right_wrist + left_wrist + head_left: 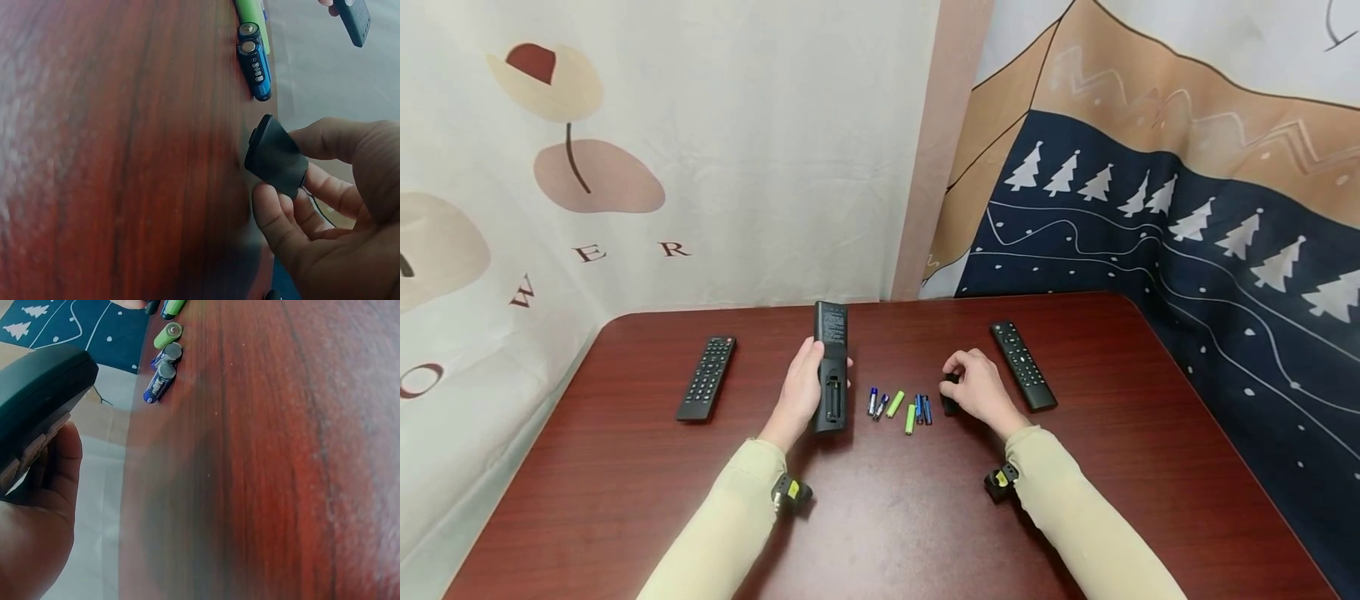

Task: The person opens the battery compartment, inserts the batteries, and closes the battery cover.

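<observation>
My left hand (799,387) grips a black remote control (831,333) raised above the table, its back turned up and its battery compartment (833,397) uncovered. The thumb lies along its left edge, and in the left wrist view the fingers wrap beneath the remote (37,394). Over to the right, my right hand (981,390) pinches a small black battery cover (278,159) between thumb and fingers, close to the tabletop. Between both hands lie several batteries: purple-blue ones (872,402), green ones (895,404) and blue ones (927,410).
A second remote control (707,379) lies buttons up on the table's left side. A third remote (1022,367) lies just beyond my right hand. The dark red wooden table (880,533) meets a printed curtain (775,167) along its back edge.
</observation>
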Demonstrator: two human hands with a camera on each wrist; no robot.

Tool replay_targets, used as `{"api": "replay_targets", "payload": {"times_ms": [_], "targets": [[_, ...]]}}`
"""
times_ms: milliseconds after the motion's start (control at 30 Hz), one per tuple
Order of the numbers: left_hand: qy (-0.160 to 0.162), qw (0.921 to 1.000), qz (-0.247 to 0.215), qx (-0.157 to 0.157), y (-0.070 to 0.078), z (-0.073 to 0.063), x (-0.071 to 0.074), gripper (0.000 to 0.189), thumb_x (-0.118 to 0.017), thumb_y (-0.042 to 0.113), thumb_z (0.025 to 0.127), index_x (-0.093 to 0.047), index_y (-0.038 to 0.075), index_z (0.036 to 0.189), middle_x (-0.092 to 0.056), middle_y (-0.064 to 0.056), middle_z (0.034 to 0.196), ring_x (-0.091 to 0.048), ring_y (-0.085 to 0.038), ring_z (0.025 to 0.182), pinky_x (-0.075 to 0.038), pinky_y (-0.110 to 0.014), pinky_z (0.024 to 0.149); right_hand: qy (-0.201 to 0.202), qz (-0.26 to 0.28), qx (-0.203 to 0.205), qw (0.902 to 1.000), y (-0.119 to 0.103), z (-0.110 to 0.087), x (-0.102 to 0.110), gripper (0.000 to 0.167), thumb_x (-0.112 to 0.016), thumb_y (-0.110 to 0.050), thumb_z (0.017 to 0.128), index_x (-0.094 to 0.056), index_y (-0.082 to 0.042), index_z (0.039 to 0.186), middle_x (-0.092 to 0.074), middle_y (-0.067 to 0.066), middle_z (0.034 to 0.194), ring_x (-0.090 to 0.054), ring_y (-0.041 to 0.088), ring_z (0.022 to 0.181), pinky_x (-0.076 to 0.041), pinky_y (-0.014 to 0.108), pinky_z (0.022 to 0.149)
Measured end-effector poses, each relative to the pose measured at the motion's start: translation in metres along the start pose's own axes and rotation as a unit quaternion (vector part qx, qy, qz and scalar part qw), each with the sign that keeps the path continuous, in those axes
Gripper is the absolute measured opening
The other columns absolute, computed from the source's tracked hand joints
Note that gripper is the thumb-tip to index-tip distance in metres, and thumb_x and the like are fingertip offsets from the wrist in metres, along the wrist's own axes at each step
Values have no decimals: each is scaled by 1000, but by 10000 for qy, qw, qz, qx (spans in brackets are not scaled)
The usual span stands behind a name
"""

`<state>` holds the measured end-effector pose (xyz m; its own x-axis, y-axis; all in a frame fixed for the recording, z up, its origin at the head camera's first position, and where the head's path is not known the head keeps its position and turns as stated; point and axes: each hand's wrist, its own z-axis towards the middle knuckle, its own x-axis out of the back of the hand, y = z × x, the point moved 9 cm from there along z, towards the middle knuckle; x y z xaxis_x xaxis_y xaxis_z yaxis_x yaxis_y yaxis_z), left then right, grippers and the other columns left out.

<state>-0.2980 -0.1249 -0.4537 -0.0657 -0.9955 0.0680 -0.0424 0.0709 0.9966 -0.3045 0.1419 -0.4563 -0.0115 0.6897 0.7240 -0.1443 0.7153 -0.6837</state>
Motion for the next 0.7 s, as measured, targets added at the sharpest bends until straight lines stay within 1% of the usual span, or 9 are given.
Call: {"api": "replay_targets", "payload": {"times_ms": [167, 333, 533, 700], "targets": [[-11, 9999, 105, 19, 0, -1, 1, 47, -22, 35, 114, -41, 7, 147, -65, -26, 123, -68, -25, 87, -54, -30, 77, 32, -259, -162, 9995, 3, -2, 2, 15, -78, -4, 80, -69, -5, 92, -60, 11, 95, -58, 26, 87, -48, 37, 80], [-35, 9999, 143, 3, 2, -2, 2, 48, -22, 35, 114, -41, 7, 148, -64, -27, 124, -67, -20, 84, -54, -30, 77, -116, -423, -277, 9987, 4, -2, 1, 15, -78, -5, 81, -69, -4, 93, -59, 12, 97, -58, 29, 91, -49, 41, 83], [-27, 9999, 110, 10, 3, -2, 2, 48, -22, 35, 114, -40, 7, 149, -64, -27, 124, -67, -20, 85, -53, -30, 78, -278, -604, -394, 9970, 4, -1, -2, 15, -79, -6, 83, -69, -5, 94, -59, 12, 100, -58, 28, 92, -51, 43, 85], [13, 10000, 38, -13, 3, -1, 2, 47, -21, 33, 114, -41, 6, 148, -65, -27, 122, -67, -18, 81, -53, -29, 76, -328, -678, -440, 9962, 5, -2, -4, 15, -79, -7, 83, -68, -5, 94, -59, 12, 101, -58, 28, 92, -51, 43, 84]]}}
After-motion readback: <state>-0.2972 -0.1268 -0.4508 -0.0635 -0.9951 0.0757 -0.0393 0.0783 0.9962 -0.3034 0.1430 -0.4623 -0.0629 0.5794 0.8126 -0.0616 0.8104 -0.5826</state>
